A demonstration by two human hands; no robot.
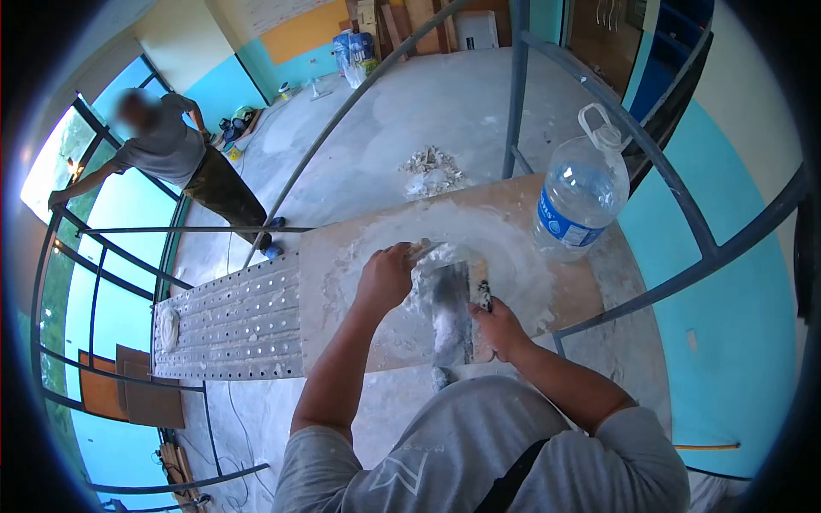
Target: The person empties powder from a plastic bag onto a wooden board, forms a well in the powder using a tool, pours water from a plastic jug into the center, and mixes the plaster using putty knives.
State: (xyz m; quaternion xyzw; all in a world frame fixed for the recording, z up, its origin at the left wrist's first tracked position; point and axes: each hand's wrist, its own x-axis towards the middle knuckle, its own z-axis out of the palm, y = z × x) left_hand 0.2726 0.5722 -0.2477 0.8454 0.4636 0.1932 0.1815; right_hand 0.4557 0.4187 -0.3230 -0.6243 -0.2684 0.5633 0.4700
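My left hand (pixel 389 272) is closed around a small scraper (pixel 422 250), whose end meets white plaster (pixel 446 255) at the top of a wide trowel. The trowel (pixel 452 315) has a grey metal blade smeared with plaster and a pale back edge. My right hand (pixel 499 330) grips the trowel at its right side, near a dark part of its handle. Both tools are above a plaster-stained board (pixel 333 321) on the scaffold. At the board's right stands a large clear water bottle (pixel 581 195) with a blue label.
Scaffold rails (pixel 667 167) curve around the platform. A perforated metal plank (pixel 231 321) extends left, with a pale cloth (pixel 168 328) on it. Another person (pixel 175 141) stands on the floor at left, one hand on the frame. Debris (pixel 434 169) lies beyond the board.
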